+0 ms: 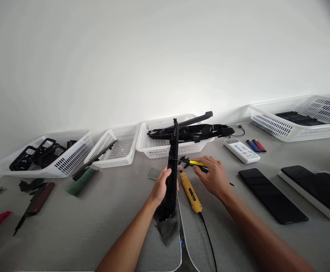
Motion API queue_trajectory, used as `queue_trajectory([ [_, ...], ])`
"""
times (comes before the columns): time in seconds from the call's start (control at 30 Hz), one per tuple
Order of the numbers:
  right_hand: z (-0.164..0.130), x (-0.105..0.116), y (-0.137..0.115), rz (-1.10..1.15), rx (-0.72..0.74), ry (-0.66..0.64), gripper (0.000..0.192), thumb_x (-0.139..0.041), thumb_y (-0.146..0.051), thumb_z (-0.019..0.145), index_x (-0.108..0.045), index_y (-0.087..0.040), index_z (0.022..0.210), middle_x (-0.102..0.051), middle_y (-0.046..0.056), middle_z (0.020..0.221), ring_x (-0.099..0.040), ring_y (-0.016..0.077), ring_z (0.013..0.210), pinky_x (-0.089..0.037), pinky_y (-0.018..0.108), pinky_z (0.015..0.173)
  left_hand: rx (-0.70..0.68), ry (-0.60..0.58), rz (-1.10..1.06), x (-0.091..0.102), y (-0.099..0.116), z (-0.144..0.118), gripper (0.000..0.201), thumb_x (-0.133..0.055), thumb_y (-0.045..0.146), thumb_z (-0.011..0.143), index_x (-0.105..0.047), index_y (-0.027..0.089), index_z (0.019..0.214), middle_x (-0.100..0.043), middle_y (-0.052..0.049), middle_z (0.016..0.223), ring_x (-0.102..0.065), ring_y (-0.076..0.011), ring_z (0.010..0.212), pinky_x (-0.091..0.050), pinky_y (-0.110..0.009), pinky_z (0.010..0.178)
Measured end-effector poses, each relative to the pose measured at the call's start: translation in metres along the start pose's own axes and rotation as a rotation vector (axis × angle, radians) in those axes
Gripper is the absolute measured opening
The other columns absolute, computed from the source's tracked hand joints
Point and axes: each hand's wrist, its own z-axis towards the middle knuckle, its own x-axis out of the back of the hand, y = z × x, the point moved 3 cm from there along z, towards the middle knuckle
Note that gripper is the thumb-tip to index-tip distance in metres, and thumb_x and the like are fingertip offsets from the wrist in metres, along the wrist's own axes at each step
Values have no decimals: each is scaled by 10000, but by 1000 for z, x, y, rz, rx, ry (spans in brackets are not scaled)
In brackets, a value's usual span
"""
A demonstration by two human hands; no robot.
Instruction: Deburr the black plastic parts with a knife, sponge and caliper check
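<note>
The left hand is gripping a long black part, fingers wrapped round its left side about halfway up and closed on it. The part is standing on edge, its long axis running away from the person — near end down on a grey pad at the table's front edge, far end pointing up and toward the wall, reaching in front of the middle basket.

The right hand is closing round a small yellow-and-black tool, which is lying roughly crosswise, its dark tip pointing left and almost touching the part's right face. How tightly the fingers are pinching it I cannot tell for sure, but they are curled over it.

Just below that hand a yellow driver is lying on the table, angled from upper left to lower right, with a black cable trailing off toward the person.

Further out, the middle basket is holding a tangle of long black frames. To its left are sitting a smaller basket and another with black pieces. To the right — a white remote, two lighters, a dark phone and a black slab on a white tray, with one more basket beyond. A red scrap is lying far left.
</note>
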Motion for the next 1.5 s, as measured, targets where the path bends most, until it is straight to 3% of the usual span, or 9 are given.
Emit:
queue_trajectory([
  [0.3,0,0,0,-3,-4,41,267,-557,-381,1043,-750,-274,1193,-785,54,1165,-683,293,1103,-402,429,905,-4,1,-1,1,-1,0,581,-493,605,1001,-602,144,1337,-625,14,568,-530,-164,492,-435,-243,493],
  [0.63,0,2,-7,19,6,-17,244,-563,-328,984,-778,-257,1076,-803,69,1085,-694,302,1048,-421,432,889,-12,17,-1,1,-1,0,570,-485,613,1014,-602,158,1336,-622,17,579,-533,-160,494,-429,-239,493],
  [0.9,-1,1,-8,49,20,-62,278,-554,-388,1039,-759,-258,1174,-787,74,1115,-701,299,1070,-474,428,904,-24,33,63,-2,7,-4,526,-586,643,989,-578,178,1236,-665,12,633,-584,-162,517,-480,-256,509],
  [1.07,-4,0,-20,191,59,-221,249,-569,-391,1036,-746,-256,1147,-783,57,1078,-748,250,949,-547,354,824,-99,60,47,-5,8,-3,577,-755,649,901,-582,188,1201,-762,-58,912,-744,-219,817,-590,-314,748],
  [1.17,-5,0,-24,181,58,-232,248,-558,-391,1033,-743,-259,1133,-787,54,1058,-752,251,919,-558,360,811,-121,81,18,-4,5,-1,644,-803,671,850,-593,193,1227,-762,-84,1065,-750,-246,962,-593,-338,852],
  [1.27,-5,-1,-24,161,47,-219,263,-551,-396,1031,-749,-258,1135,-789,56,1050,-754,254,900,-563,368,821,-109,85,34,-3,3,1,681,-802,700,834,-595,191,1236,-744,-64,1007,-732,-217,863,-585,-310,767],
  [1.4,-5,-1,-24,141,44,-193,267,-557,-391,1022,-763,-260,1129,-797,62,1035,-759,259,893,-563,365,801,-97,104,63,-2,1,2,731,-795,766,789,-590,196,1200,-653,22,773,-618,-142,600,-524,-265,588],
  [1.5,-5,-1,-25,139,46,-174,265,-558,-377,1016,-772,-258,1118,-800,58,1015,-760,253,877,-563,357,784,-100,104,71,-3,1,3,755,-790,804,756,-569,205,1158,-614,47,712,-574,-125,539,-496,-251,528],
])
